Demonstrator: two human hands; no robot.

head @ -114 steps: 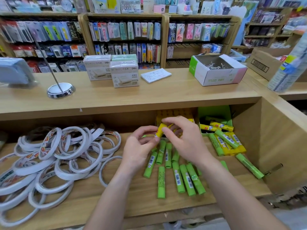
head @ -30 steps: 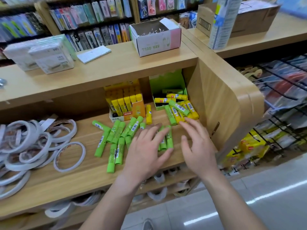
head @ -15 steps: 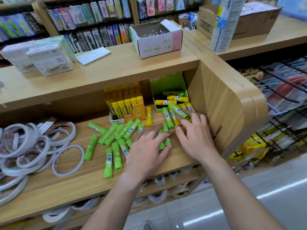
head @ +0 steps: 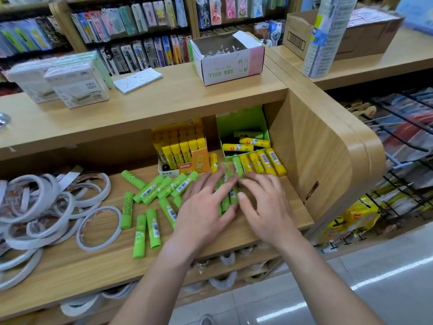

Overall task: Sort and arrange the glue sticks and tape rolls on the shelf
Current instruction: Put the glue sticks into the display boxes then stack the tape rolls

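I am laying my left hand (head: 203,209) flat, fingers straight and slightly apart, over a small cluster of green glue sticks (head: 232,195). My right hand (head: 267,207) is pressing in from the other side, fingers also straight and close together, gripping nothing. Both sets of fingertips are blurring, so I cannot confirm exact contact.

More loose green sticks (head: 152,191) are lying scattered to the left on the wooden shelf (head: 93,261). A row of yellow glue sticks (head: 264,161) is lying just beyond my fingers, in front of a green carton (head: 241,120) holding a few more. An orange carton (head: 199,161) of upright yellow sticks is standing beside it. Tape rolls (head: 46,207) are piling up at the shelf's left end and running out of frame.

Above, the countertop (head: 164,99) is carrying an open white box (head: 229,66), a notepad (head: 138,79) and stacked white packs (head: 77,85). Display racks (head: 140,31) are filling the background, and a grey floor (head: 375,289) is showing below. The lower shelf (head: 222,281) is sitting mostly in shadow, so I cannot fully make out its contents.
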